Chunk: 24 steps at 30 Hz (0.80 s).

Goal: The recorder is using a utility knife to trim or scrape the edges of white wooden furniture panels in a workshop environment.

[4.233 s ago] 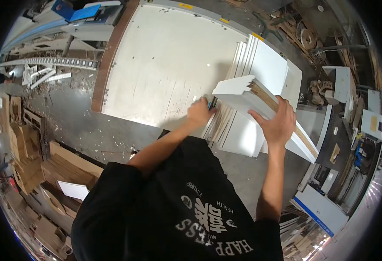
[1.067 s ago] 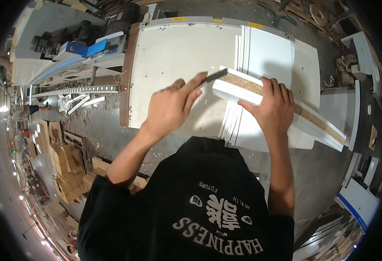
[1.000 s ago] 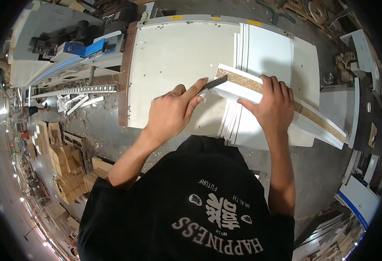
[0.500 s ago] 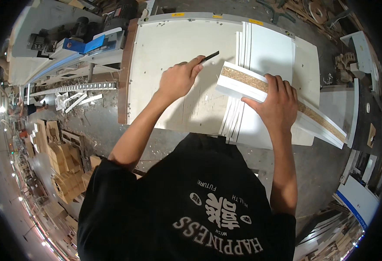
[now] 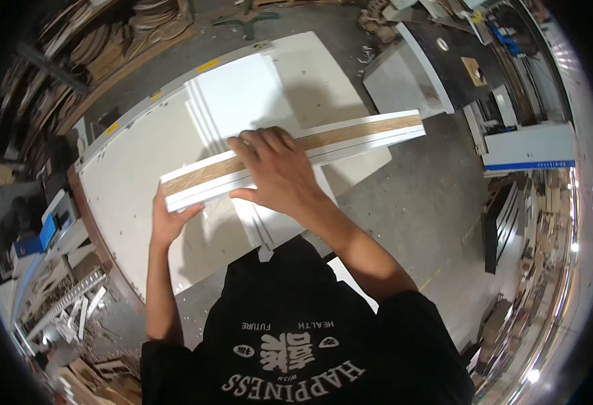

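Note:
A long white-faced chipboard strip point(image 5: 360, 133), its bare brown core showing between white bands, is held up aslant above the worktable point(image 5: 131, 182). My right hand point(image 5: 276, 169) is closed over it near the middle, fingers over the far edge and thumb on the near side. At the strip's left end my left hand point(image 5: 168, 219) grips it, thumb below; its other fingers are mostly hidden behind the end. White panels point(image 5: 239, 88) lie stacked on the table beneath the strip. The dark, slim tool seen earlier is out of sight.
A metal rail point(image 5: 175, 88) with yellow labels runs along the table's far edge. Beyond the right end stands a grey-and-black cabinet point(image 5: 418, 74). A green-footed stand point(image 5: 246, 25) is on the floor at the back. White offcuts point(image 5: 84, 314) lie at the lower left.
My view has turned to the right. My left hand has come over to the strip's left end, and the dark tool no longer shows. The strip now tilts up toward the right.

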### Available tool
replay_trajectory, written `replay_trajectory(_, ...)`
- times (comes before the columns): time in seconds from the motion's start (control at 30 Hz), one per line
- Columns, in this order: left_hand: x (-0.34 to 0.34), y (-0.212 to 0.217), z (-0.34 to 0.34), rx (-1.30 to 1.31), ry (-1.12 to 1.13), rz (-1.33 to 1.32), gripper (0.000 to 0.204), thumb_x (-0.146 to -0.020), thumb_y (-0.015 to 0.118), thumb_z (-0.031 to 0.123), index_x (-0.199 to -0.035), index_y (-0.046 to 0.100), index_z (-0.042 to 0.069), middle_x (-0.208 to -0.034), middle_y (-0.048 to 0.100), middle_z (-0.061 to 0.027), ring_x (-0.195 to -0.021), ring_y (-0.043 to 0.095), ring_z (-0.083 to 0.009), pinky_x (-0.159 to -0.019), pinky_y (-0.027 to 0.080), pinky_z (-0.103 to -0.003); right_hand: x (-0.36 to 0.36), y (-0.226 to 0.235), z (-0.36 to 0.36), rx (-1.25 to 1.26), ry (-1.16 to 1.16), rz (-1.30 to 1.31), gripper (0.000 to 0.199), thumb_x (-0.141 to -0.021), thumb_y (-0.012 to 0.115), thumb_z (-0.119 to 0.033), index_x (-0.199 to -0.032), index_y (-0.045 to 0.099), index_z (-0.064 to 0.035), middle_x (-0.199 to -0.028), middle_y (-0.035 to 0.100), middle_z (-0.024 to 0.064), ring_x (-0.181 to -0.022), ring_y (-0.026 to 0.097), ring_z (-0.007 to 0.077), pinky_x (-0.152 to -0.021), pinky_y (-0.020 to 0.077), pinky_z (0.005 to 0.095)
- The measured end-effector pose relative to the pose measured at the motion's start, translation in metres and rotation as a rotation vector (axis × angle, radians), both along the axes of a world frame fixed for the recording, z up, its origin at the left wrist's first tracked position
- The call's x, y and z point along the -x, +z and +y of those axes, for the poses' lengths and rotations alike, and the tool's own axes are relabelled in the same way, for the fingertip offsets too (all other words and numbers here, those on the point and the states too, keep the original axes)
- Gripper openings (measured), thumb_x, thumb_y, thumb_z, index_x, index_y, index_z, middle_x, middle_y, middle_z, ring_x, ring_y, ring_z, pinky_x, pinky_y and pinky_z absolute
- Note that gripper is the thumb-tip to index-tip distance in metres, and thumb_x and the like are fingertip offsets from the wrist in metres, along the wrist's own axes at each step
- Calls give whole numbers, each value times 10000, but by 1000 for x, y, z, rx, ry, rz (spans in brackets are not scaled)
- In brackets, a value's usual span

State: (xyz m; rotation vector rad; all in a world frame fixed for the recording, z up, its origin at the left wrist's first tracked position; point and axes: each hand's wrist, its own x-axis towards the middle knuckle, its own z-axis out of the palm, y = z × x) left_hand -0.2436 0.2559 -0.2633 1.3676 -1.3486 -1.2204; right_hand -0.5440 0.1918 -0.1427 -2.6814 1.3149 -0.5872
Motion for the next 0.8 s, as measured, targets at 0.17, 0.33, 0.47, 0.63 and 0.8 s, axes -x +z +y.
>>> replay_trajectory(0.17,-19,-17,8,-103,-5,-94,712,-764,959,17,-1372,592,-35,-1199,765,-104,-1090,740,-221,-978,596,-378,189,18,-8,-63,-388,61,1071,-648,983,-389,-1575,525,-109,-1526,571,193,-1450,488,419,-1235,371,545)
replay_trajectory(0.33,-47,-74,32,27,-9,-526,564,-859,925,118,-1362,691,14,-1287,755,-128,-1203,689,-275,-1077,553,-421,337,-69,-25,-22,-410,-825,1049,-805,933,-324,-1638,394,13,-1707,400,189,-1590,350,373,-1305,282,493)
replay_trajectory(0.47,-44,-74,35,-17,31,-601,506,-899,891,122,-1351,692,15,-1308,739,-138,-1214,684,-276,-1074,550,-431,398,-189,-34,-573,-291,-922,961,-906,862,-314,-1657,358,11,-1723,372,178,-1613,302,334,-1312,271,480)
replay_trajectory(0.63,-26,-25,55,-274,237,-198,698,-961,860,267,-1495,517,-22,-1266,716,-132,-1118,697,-242,-1020,551,-378,347,-153,-64,-737,-646,-1247,936,-1000,736,-565,-1642,368,8,-1642,458,145,-1504,432,272,-1258,328,420)
replay_trajectory(0.8,35,41,51,-265,359,-156,949,-1021,743,332,-1727,195,11,-1635,476,-194,-1513,449,-294,-1240,374,-439,343,-80,-61,-1309,-745,-761,880,-1054,655,-596,-1611,415,42,-1556,545,140,-1428,504,225,-1197,409,396)
